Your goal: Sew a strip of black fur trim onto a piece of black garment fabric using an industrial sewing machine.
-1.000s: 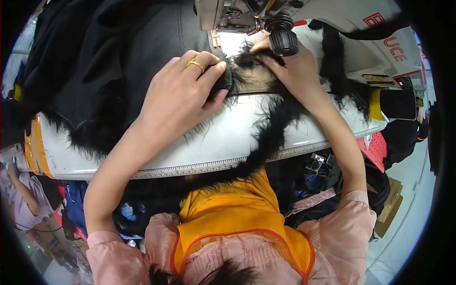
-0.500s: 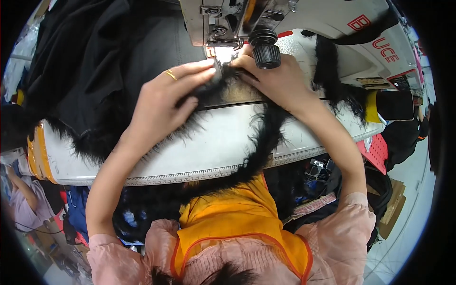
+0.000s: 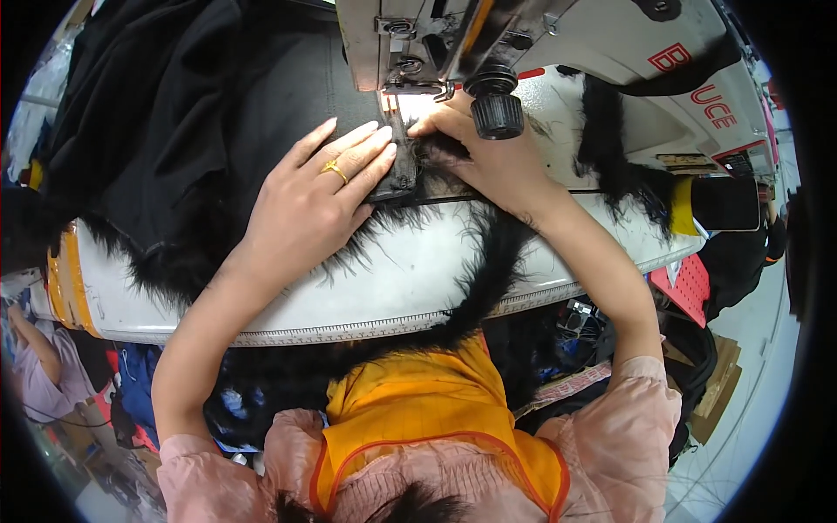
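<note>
Black fabric [image 3: 288, 96] with a shaggy black fur trim [image 3: 488, 261] lies under the head of a sewing machine [image 3: 418, 44], by the lit needle area. My left hand [image 3: 309, 200], a yellow ring on one finger, lies flat on the fabric with its fingers stretched out, their tips beside the dark folded edge [image 3: 403, 170]. On the other side of that edge, my right hand [image 3: 497, 161] bends its thumb and forefinger close together on the trim near the needle. Its other fingers are partly hidden behind the machine's black knob [image 3: 498, 115].
The white table [image 3: 392, 261] has a measuring tape [image 3: 349, 333] along its front edge. The trim hangs over that edge across my yellow apron [image 3: 436, 392]. More black fur [image 3: 602, 131] lies at right by the machine. Another person's arm [image 3: 37, 344] shows at far left.
My left hand has opened out flat, its fingers spreading and turning upright on the fabric. The folded edge beside it now shows more. My right hand stays near the needle, shifted slightly.
</note>
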Tool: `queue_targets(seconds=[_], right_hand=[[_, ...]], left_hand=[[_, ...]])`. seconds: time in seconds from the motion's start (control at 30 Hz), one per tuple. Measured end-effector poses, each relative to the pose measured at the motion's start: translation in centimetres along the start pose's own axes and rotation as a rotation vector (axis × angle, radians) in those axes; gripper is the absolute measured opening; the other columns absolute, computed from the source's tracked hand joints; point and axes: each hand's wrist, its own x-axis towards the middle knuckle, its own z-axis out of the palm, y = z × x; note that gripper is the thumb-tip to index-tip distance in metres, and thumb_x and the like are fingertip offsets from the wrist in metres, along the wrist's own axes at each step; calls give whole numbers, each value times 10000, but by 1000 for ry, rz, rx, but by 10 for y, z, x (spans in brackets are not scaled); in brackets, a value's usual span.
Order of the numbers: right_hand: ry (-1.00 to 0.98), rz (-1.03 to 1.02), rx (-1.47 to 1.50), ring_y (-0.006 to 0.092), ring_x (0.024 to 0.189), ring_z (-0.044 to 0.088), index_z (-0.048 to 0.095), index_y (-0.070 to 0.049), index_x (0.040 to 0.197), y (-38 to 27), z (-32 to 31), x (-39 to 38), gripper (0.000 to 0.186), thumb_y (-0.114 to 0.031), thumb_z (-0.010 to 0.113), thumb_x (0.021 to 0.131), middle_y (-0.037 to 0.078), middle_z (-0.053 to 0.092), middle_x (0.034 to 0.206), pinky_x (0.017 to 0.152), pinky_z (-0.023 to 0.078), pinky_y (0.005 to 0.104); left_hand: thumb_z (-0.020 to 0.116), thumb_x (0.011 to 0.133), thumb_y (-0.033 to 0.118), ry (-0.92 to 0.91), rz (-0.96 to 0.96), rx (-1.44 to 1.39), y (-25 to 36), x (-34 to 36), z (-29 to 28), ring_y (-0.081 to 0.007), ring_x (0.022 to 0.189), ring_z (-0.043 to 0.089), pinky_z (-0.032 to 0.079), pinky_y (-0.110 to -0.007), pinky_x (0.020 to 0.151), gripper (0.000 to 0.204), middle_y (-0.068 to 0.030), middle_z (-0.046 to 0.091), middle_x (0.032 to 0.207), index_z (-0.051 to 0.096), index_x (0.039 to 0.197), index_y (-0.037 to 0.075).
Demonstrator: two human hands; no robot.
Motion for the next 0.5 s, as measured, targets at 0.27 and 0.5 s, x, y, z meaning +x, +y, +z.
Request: queue_targets(seconds=[0.27, 0.5], right_hand=[[28, -96, 86, 212, 956, 599, 652, -177, 1071, 9, 2, -6, 399, -15, 690, 709, -8, 600, 1013, 815, 493, 325], [74, -353, -272, 128, 929, 587, 656, -227, 1146, 4, -2, -12, 384, -130, 568, 785, -64, 601, 1157, 782, 488, 266]], left_hand=[[728, 672, 118, 9, -18, 13, -1, -5, 1, -226, 1177, 542, 418, -385, 1037, 507, -97, 601, 1187, 610, 1153, 6], [715, 693, 121, -31, 65, -16, -11, 1, -5, -235, 1197, 517, 400, -392, 1053, 521, -106, 570, 1226, 588, 1186, 7]])
